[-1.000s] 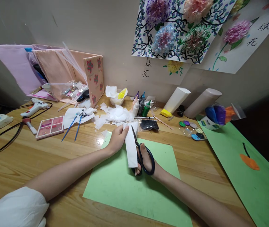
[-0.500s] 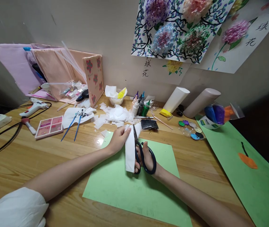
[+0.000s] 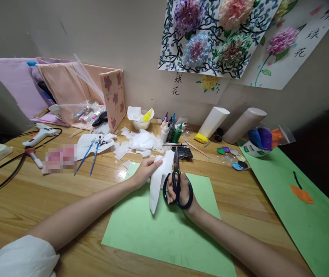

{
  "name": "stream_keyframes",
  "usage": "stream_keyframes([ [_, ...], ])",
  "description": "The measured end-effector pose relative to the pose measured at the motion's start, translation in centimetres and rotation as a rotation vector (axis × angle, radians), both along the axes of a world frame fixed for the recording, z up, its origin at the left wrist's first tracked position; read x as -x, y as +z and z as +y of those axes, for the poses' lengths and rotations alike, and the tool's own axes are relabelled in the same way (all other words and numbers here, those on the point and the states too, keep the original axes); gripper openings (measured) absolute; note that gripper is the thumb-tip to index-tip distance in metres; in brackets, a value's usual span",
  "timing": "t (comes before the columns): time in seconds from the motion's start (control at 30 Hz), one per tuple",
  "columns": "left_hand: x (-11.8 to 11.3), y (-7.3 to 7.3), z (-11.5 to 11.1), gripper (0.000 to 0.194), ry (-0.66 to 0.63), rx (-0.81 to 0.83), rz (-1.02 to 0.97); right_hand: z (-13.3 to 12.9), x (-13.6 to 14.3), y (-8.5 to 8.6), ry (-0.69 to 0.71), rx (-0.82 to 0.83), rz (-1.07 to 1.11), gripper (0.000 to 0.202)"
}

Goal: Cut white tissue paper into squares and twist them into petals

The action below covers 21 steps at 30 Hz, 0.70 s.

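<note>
My left hand [image 3: 147, 170] pinches white tissue paper [image 3: 155, 188] at its upper end. One long strip of it droops over the green sheet [image 3: 141, 231], and a wider piece stands up just right of my thumb. In my right hand [image 3: 186, 190] are scissors [image 3: 176, 173] with dark blue handles, my fingers through the loops. Their blades point up and look closed, beside the paper's right edge. Behind my hands lies a pile of white paper pieces [image 3: 144, 140].
Squeeze bottles [image 3: 177, 133] and a glass bowl [image 3: 143, 124] stand at the back. Two blue brushes [image 3: 95, 156] lie on a stained tissue, left. A glue gun [image 3: 41, 132] rests farther left. Another green sheet [image 3: 291, 169] covers the right side.
The scissors have come away rightward from the paper, and their blades have closed. The tissue strip now hangs more loosely, separated along its lower part from the wider piece.
</note>
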<state>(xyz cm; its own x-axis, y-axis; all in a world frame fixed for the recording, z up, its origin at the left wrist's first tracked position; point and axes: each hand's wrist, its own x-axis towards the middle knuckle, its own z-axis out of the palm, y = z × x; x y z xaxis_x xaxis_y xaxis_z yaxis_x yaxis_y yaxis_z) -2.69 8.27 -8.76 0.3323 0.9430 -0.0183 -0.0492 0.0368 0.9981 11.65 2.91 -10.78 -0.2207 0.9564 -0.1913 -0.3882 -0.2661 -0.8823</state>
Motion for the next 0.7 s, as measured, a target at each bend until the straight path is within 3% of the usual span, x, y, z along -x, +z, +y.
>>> stream_keyframes([
  [0.13, -0.1, 0.7, -0.6, 0.042, -0.391, 0.094, -0.077, 0.6, -1.0, 0.0, 0.011, -0.159, -0.147, 0.04],
  [0.2, -0.2, 0.8, -0.9, 0.047, -0.525, 0.125, -0.119, 0.9, -1.2, 0.0, -0.007, -0.187, -0.171, 0.035],
  [0.37, 0.5, 0.6, -0.3, 0.047, -0.546, 0.131, -0.002, 1.6, -1.3, 0.3, -0.233, -0.186, -0.097, 0.037],
  [0.43, 1.3, 0.6, 0.7, 0.045, -0.526, 0.136, 0.092, 1.8, -1.4, 0.4, -0.262, -0.142, -0.041, 0.038],
  [0.5, 2.2, 0.6, 1.7, 0.044, -0.437, 0.12, 0.166, 1.8, -1.5, 0.4, -0.166, -0.075, 0.031, 0.043],
  [0.6, 3.1, 0.6, 3.0, 0.042, -0.281, 0.151, 0.188, 1.7, -2.0, 0.5, 0.216, 0.024, 0.111, 0.065],
  [0.7, 3.4, 0.5, 3.5, 0.042, -0.227, 0.192, 0.085, 1.7, -2.7, 0.9, 0.528, 0.086, 0.124, 0.082],
])
